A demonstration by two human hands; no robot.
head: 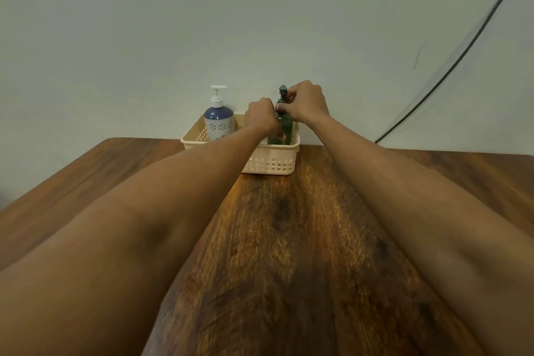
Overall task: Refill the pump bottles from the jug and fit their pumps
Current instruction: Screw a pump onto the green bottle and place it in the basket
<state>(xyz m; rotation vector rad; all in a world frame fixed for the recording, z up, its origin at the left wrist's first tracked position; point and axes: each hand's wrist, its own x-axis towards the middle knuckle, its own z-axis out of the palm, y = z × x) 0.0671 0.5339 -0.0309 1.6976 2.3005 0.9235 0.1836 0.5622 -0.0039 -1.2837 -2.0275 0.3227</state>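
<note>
My right hand (306, 102) curls round the collar of the dark pump (282, 91). My left hand (260, 115) grips the green bottle (284, 128) below it. That bottle stands upright at the right end of the basket (271, 163); a blue bottle (218, 121), pump fitted, stands at the left end. The basket sits on the table (289, 240).

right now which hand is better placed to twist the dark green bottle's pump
Right: the right hand pinches the dark grey pump at its collar, while the left hand grips the dark green bottle.
</note>
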